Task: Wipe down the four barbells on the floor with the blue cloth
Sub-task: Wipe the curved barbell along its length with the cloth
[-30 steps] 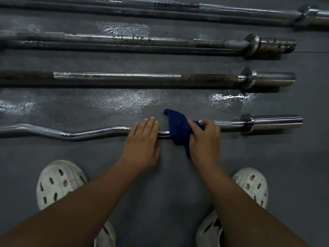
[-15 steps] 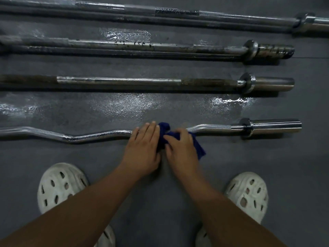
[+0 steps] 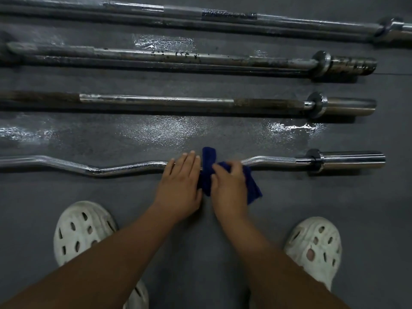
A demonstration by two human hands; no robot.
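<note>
right hand (image 3: 230,186) grips the blue cloth (image 3: 253,190) around the near curl bar (image 3: 124,168); left hand (image 3: 181,182) lies flat, fingers open, steadying it. best to squeeze firmly, slide along slowly.

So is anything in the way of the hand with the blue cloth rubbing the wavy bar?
Nothing visible. The right hand already presses the blue cloth onto the curved bar, beside the left hand.

Four barbells on wet grey floor (image 3: 379,208). Nearest: curl bar (image 3: 124,167); left hand (image 3: 181,186) flat on it, right hand (image 3: 229,188) gripping blue cloth (image 3: 253,188) wrapped around shaft. White clogs (image 3: 81,230).
</note>
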